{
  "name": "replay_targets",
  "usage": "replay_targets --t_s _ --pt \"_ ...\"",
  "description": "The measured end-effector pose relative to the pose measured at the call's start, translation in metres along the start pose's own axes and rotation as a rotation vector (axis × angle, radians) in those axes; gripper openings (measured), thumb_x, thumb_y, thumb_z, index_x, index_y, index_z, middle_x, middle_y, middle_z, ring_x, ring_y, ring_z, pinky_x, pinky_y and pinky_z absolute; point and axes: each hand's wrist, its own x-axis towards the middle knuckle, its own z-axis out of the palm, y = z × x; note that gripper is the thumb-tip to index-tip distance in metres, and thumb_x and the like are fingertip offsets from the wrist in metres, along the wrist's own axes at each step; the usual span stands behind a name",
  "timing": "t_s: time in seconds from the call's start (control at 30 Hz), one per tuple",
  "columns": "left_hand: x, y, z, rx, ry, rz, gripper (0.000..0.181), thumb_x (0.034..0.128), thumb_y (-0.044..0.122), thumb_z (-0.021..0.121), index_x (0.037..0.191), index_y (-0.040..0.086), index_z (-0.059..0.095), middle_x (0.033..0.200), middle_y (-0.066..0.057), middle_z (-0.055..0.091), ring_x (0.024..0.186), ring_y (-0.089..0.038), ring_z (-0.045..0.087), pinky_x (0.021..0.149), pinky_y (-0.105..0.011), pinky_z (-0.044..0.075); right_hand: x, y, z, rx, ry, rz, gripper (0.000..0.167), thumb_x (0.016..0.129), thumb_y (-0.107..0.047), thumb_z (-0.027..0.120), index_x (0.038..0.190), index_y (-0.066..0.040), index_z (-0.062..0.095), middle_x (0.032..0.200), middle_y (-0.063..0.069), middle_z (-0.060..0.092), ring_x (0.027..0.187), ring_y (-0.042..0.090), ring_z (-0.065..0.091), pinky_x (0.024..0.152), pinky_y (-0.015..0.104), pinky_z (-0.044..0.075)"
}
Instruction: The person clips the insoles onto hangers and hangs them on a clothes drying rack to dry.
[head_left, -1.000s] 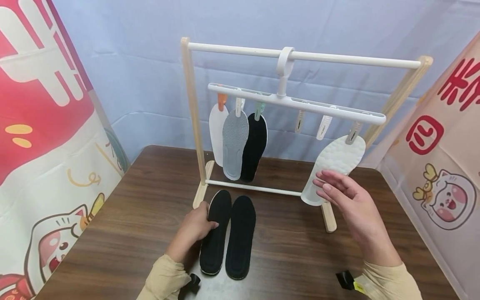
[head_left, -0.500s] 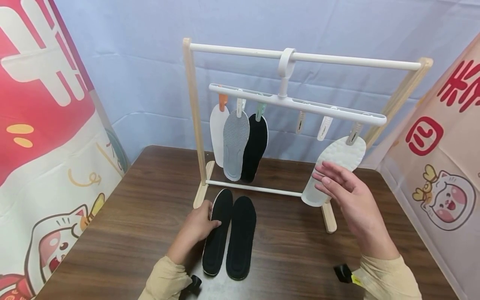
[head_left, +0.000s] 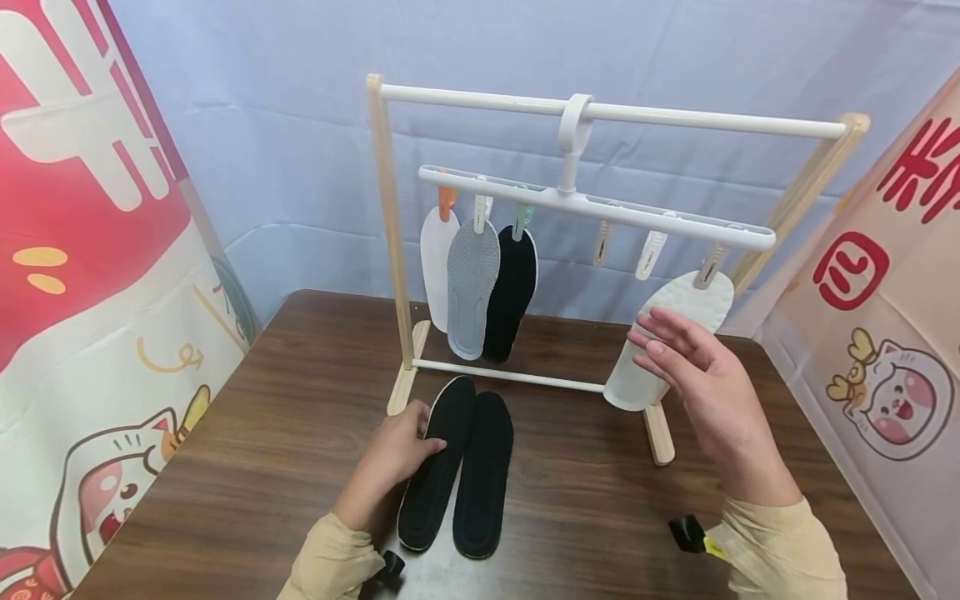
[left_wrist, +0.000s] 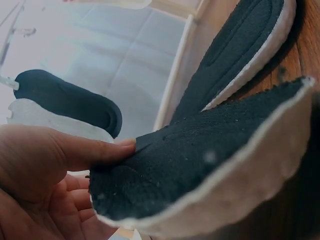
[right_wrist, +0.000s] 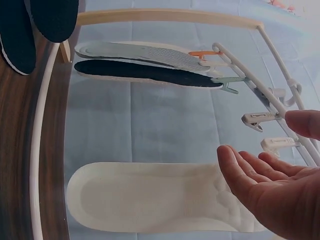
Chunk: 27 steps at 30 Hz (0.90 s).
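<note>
My left hand (head_left: 397,446) pinches the left black insole (head_left: 438,467) by its outer edge, thumb on top and fingers beneath. In the left wrist view this insole (left_wrist: 200,155) tilts up and shows a pale, fluffy underside. A second black insole (head_left: 483,475) lies beside it on the brown table (head_left: 585,508). My right hand (head_left: 708,392) is held up, fingers apart and holding nothing, in front of a white bumpy insole (head_left: 637,375) that hangs from a grey clip (head_left: 710,267). Whether the hand touches it I cannot tell.
A wooden rack (head_left: 392,225) with a white rail carries a white clip hanger (head_left: 600,207). On its left hang a white insole (head_left: 433,267), a grey insole (head_left: 472,292) and a black insole (head_left: 512,292). A beige clip (head_left: 602,243) and a white clip (head_left: 651,254) hold nothing.
The left insole's upper end has swung right and now meets or overlaps the other one; my left hand has shifted slightly with it. My right hand has risen a little along the hanging insole.
</note>
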Motion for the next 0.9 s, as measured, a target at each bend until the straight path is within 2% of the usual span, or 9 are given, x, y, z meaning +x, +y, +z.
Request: replay_targets --t_s 0.4,0.9 --pt "-0.001 0.008 -0.001 -0.015 -0.019 0.025 0.031 0.0830 0.019 0.084 0.093 0.012 0.055 0.080 0.002 0.051 0.072 -0.017 0.050 0.067 -0.033 0.041 0.008 -0.009 0.000 -0.024 0.009 0.017 0.060 0.102 -0.004 0.058 0.152 0.010 0.028 0.135 0.002 0.058 0.120 0.010 0.064 0.096 0.025 0.052" --pt "-0.003 0.017 -0.003 -0.032 -0.076 0.048 0.032 0.0844 0.019 0.083 0.098 0.010 0.056 0.083 0.002 0.053 0.072 -0.016 0.049 0.068 -0.033 0.042 0.020 -0.019 0.000 0.010 0.016 -0.014 0.059 0.100 -0.002 0.059 0.152 0.008 0.031 0.137 0.007 0.055 0.119 0.012 0.065 0.097 0.025 0.051"
